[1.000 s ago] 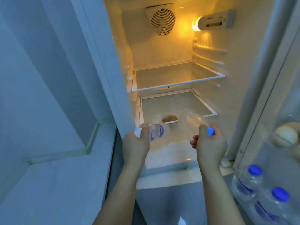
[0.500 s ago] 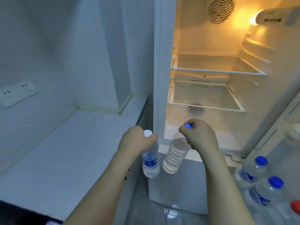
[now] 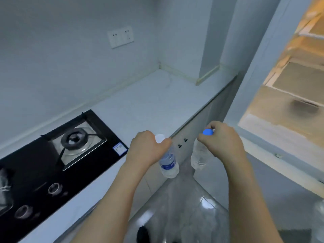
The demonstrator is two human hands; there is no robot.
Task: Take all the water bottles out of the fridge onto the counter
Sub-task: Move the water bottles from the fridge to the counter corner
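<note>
So both hands are busy here. The left hand (image 3: 149,148) has its fingers curled tight round the neck of a small clear plastic bottle (image 3: 169,163), just under its white cap (image 3: 159,138), and the bottle hangs down from the fist with a blue label band near its middle. The right hand (image 3: 222,137) does the same with a second bottle (image 3: 199,156): fingers bunched round the top, blue cap (image 3: 207,132) poking out at the knuckles, body dangling below. That one looks plain and ribbed, with no label I can make out.

Both bottles hang in the air just off the front edge of the counter (image 3: 149,106), over the glossy grey floor, not on the counter. They're close together but not touching.

The counter is a smooth pale slab. On its left sits a black glass gas hob (image 3: 52,155) with a round burner, a metal pan support and two knobs. A white double socket (image 3: 120,37) is on the wall. The open fridge (image 3: 289,95) glows warm yellow at the right, with flat shelves inside.
</note>
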